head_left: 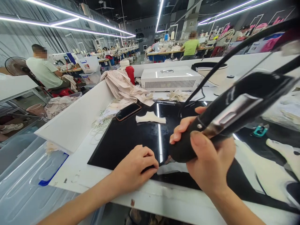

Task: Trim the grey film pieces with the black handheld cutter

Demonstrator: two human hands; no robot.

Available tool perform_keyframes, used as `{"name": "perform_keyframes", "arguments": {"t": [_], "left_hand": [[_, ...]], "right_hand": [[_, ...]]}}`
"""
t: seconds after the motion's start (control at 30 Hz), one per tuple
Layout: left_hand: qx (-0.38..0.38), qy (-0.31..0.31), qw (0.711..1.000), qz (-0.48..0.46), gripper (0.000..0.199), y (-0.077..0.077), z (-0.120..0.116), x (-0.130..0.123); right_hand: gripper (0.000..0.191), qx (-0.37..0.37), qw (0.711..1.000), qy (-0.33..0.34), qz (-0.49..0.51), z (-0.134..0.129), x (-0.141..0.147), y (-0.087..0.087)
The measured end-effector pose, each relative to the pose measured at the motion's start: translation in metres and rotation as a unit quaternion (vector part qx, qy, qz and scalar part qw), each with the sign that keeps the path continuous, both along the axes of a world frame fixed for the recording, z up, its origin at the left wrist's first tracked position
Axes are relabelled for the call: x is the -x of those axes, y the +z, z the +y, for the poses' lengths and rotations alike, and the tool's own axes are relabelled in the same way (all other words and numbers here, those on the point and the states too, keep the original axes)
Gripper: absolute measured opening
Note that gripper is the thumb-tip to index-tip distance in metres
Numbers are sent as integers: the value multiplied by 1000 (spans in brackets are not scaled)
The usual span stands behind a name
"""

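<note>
My right hand (208,156) is wrapped round a black handheld tool (225,109) with a metal lever and a cable at its upper end. The tool hangs tilted above the glossy black board (112,143). Near the board's front edge rests my left hand (138,165), its fingers curled together; whatever may be under them is hidden. A small cream fabric piece (150,117) lies on the board beyond both hands. Larger cream pieces (267,168) are to the right. Between the hands, a pale strip (173,168) shows at the board's front edge.
A phone (128,111), tangled pale cord (100,125) and draped beige fabric (122,84) are at the left. Behind stand a white vented box (170,78) and a red bottle (130,75). Teal snips (260,130) lie right. Two people sit farther off.
</note>
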State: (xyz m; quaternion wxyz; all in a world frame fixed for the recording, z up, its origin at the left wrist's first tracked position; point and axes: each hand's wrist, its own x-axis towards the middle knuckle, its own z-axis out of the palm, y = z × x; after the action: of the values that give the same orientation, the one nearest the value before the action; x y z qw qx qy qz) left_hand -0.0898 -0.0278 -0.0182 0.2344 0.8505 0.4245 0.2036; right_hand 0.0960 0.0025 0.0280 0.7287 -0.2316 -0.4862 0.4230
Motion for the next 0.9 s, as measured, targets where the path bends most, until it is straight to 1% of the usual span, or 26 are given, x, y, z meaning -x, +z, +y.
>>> {"name": "perform_keyframes", "arguments": {"t": [0.1,0.23,0.33,0.4,0.5,0.6,0.8,0.9], "left_hand": [[-4,-59,998,8,9,2,11,6],[-11,-118,993,-6,11,8,37,6],[19,-174,985,-15,28,10,53,2],[50,-195,980,-8,40,10,58,-2],[76,-202,976,3,53,8,60,-6],[84,-203,976,9,58,7,60,-12],[88,-201,976,2,56,11,60,-22],[78,-195,978,7,55,10,60,-23]], "right_hand": [[37,3,999,-39,1,6,-11,5],[36,14,997,-72,1,11,-19,5],[39,13,996,-83,-10,11,-20,0],[41,11,997,-78,-18,9,-20,-3],[43,13,998,-63,-17,8,-20,-5],[44,16,998,-54,-12,8,-20,-5],[43,10,999,-32,-9,8,-19,-3],[42,14,999,-33,-20,5,-21,-4]]}}
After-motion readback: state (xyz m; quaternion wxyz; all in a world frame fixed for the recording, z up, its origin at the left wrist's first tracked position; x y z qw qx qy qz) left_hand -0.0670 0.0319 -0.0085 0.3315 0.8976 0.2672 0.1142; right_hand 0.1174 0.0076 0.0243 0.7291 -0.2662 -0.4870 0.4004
